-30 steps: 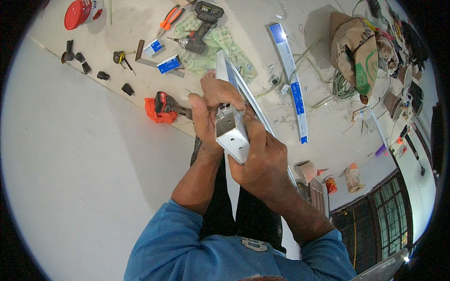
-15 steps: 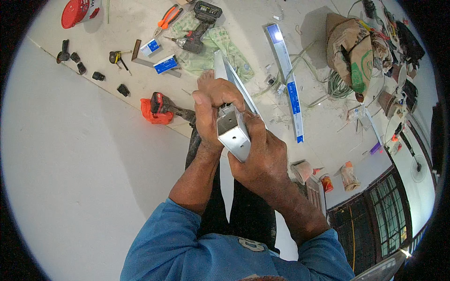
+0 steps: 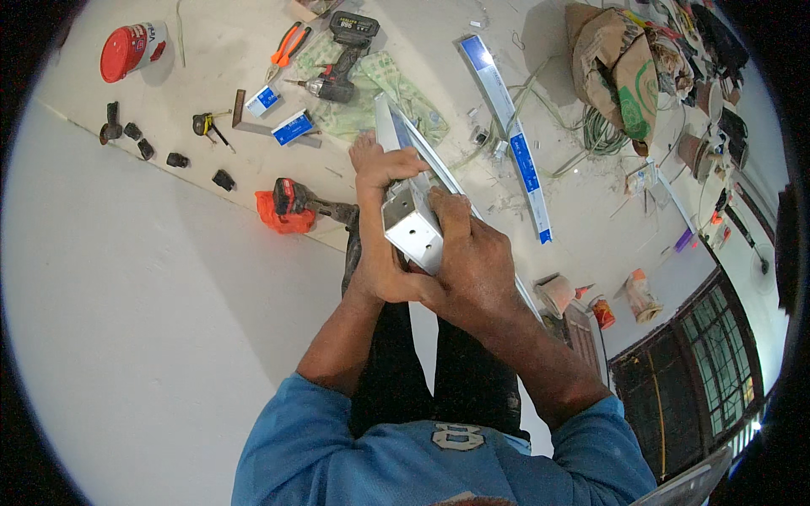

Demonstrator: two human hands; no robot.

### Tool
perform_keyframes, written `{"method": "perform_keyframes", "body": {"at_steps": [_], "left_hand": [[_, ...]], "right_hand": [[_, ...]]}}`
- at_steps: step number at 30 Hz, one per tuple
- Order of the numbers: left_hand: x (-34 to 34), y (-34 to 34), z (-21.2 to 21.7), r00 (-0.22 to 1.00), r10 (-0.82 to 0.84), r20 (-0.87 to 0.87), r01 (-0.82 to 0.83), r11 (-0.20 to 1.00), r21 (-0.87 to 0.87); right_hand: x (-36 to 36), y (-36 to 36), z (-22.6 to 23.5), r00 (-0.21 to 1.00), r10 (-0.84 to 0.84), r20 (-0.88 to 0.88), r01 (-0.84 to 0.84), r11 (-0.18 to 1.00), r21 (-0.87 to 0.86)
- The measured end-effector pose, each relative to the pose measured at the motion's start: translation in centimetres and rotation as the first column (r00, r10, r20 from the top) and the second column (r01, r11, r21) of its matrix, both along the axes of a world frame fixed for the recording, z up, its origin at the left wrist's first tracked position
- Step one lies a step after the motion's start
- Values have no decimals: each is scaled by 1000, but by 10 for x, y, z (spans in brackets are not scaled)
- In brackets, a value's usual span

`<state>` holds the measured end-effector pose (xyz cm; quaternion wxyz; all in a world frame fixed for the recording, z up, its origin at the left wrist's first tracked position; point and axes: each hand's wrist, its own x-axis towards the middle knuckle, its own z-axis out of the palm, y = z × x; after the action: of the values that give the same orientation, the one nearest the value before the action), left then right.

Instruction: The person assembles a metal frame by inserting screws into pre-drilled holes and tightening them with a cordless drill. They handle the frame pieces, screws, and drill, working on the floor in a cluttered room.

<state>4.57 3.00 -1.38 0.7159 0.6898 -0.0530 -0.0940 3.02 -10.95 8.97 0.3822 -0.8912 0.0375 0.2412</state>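
Between my two hands is a silver metal channel (image 3: pixel 413 228) with small round holes in its end, tilted toward me. My left hand (image 3: pixel 376 244) wraps its left side, with fingers curled over the far part and the thumb under the near end. My right hand (image 3: pixel 477 257) grips the right side, its index finger bent along the edge. Most of the channel's length is hidden behind my hands. Beyond them a long white metal strip (image 3: pixel 434 160) runs diagonally; whether it joins the channel I cannot tell. A bare foot (image 3: pixel 364 148) shows just past my left hand.
A cordless drill (image 3: pixel 337 72) and orange-handled pliers (image 3: pixel 288 48) lie ahead. Another cordless tool (image 3: pixel 308 202) rests on orange plastic at left. Small blue-white boxes (image 3: pixel 293 126), a long blue-white strip (image 3: pixel 510 135), coiled cable (image 3: pixel 603 131) and a paper sack (image 3: pixel 620 76) are around.
My left hand has turned, its thumb going from raised at the far left to beneath the channel's near end. The channel has shifted slightly left, and the view has moved a little.
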Motion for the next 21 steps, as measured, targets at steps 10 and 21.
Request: {"method": "perform_keyframes", "body": {"at_steps": [10,21], "left_hand": [[-6,5,4,988,25,-153,-34,998,-61],[-5,-3,8,984,107,-146,-111,994,-23]], "right_hand": [[1,6,5,979,-90,-184,101,993,55],[-15,-63,-33,760,-174,-626,566,652,504]]}}
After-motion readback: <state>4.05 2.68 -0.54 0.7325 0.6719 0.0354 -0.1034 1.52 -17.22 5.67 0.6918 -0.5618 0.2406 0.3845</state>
